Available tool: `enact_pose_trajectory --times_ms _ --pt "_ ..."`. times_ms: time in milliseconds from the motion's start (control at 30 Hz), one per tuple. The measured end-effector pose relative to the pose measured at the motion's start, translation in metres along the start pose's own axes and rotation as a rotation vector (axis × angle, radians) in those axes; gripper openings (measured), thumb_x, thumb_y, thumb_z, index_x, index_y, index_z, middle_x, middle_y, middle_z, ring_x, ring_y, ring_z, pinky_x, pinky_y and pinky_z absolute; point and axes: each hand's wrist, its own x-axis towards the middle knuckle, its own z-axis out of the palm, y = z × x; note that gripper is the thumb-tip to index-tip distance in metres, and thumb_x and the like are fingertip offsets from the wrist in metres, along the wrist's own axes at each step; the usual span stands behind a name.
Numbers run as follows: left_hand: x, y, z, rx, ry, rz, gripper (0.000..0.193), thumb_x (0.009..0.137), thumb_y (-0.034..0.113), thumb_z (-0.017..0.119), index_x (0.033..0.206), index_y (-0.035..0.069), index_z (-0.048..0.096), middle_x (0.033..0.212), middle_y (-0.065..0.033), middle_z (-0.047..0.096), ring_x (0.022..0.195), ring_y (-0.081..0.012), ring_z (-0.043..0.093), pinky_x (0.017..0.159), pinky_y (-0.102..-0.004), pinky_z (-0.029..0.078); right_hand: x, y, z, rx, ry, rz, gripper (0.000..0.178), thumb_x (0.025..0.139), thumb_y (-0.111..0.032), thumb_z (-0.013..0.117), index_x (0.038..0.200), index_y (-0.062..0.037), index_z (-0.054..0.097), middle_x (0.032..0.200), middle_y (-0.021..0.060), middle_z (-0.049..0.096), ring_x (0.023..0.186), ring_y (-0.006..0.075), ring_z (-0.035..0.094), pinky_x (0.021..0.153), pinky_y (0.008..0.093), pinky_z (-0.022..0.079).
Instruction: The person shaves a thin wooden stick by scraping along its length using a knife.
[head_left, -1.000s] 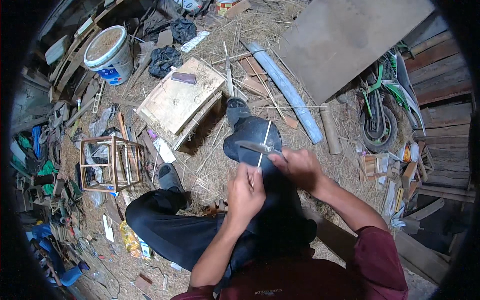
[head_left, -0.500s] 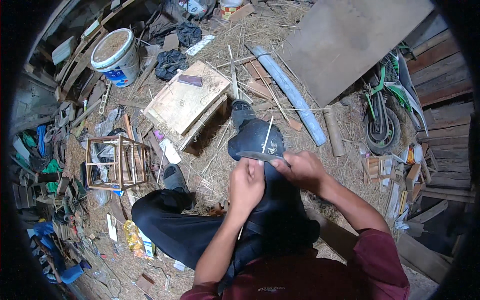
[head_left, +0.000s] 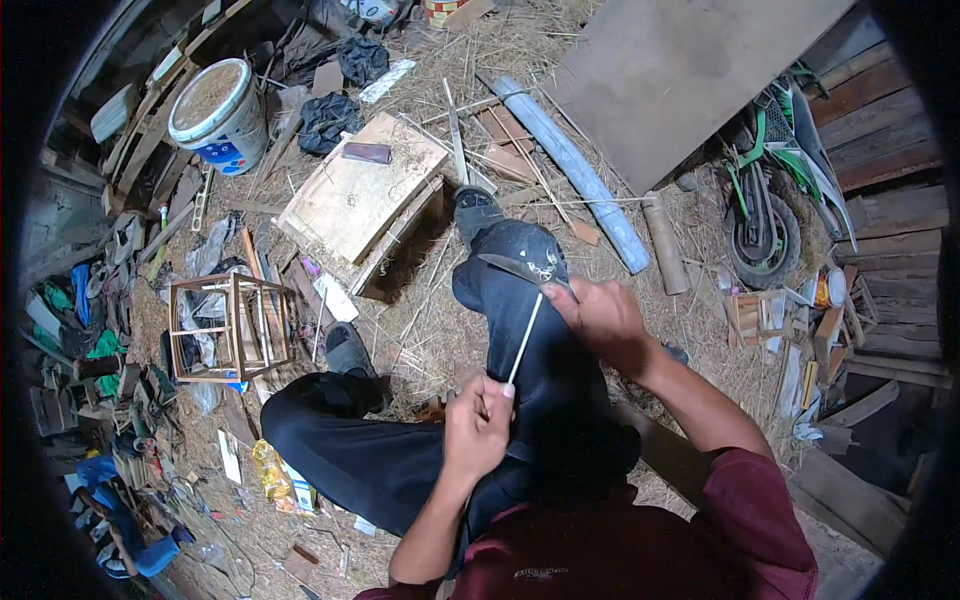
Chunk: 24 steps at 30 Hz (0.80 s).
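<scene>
Left hand [head_left: 478, 432], one: I saw it nearer the wearer than the knee [head_left: 512, 240], partly curled, pinching the stick [head_left: 525, 340]. Right hand [head_left: 608, 320], one: it was clenched on the knife [head_left: 512, 267] just right of the knee, the handle hidden from me. Knife, one: its blade lay over the knee, tip leftward. Stick, one: pale, thin, it slanted from the left hand up toward the knee. Box [head_left: 345, 205], one: it stood beyond and left of the knee.

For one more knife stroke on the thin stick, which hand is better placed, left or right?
Probably the right hand: it holds the knife, close to the far end of the stick. The left hand pinches the stick nearer the body.
</scene>
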Motion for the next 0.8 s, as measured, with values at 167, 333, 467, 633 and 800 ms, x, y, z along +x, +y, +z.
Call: enact_pose_trajectory --times_ms 167,333,467,633,800 --pt "0.022 0.0 0.003 -0.307 -0.029 -0.142 0.017 0.096 0.014 0.054 0.082 0.005 0.051 0.056 0.0044 0.047 0.046 -0.0016 0.035 0.042 -0.02 0.025 -0.007 0.0 -0.004 0.034 -0.087 -0.026 0.063 0.092 -0.058 0.045 0.07 -0.0002 0.061 0.062 0.0267 0.059 0.064 0.0447 0.063 0.058 0.0514 0.05" --pt "0.079 0.018 0.014 -0.326 -0.042 -0.055 0.015 0.096 0.012 0.053 0.084 0.002 0.052 0.056 0.0029 0.048 0.046 -0.0022 0.038 0.042 -0.0204 0.025 -0.009 -0.007 -0.009 -0.058 -0.233 -0.082 0.054 0.094 -0.049 0.047 0.073 -0.0011 0.06 0.065 0.0244 0.06 0.066 0.0449 0.061 0.062 0.0519 0.048" --pt "0.072 0.011 0.017 -0.243 -0.052 0.025 0.015 0.096 0.012 0.053 0.085 0.002 0.051 0.057 0.0024 0.048 0.048 -0.002 0.038 0.044 -0.0199 0.025 -0.003 -0.002 -0.012 -0.101 -0.238 -0.045 0.068 0.091 -0.062 0.042 0.07 -0.0002 0.06 0.062 0.0264 0.06 0.065 0.0452 0.063 0.059 0.0521 0.051" --pt "0.042 -0.008 0.017 -0.296 0.006 -0.014 0.017 0.096 0.012 0.054 0.083 0.004 0.048 0.056 0.0034 0.046 0.048 -0.0009 0.033 0.043 -0.021 0.023 -0.011 0.004 0.0 -0.153 -0.073 -0.098 0.063 0.089 -0.061 0.048 0.065 -0.0042 0.056 0.055 0.0231 0.058 0.056 0.0412 0.063 0.05 0.0494 0.05" --pt "0.027 -0.009 0.007 -0.357 -0.026 -0.089 0.017 0.097 0.018 0.055 0.087 0.006 0.051 0.059 0.0024 0.048 0.045 -0.0026 0.034 0.04 -0.0212 0.024 -0.024 0.001 0.011 -0.262 0.193 -0.253 0.053 0.089 -0.053 0.054 0.065 -0.0055 0.053 0.05 0.0195 0.053 0.051 0.0374 0.06 0.047 0.0467 0.046"
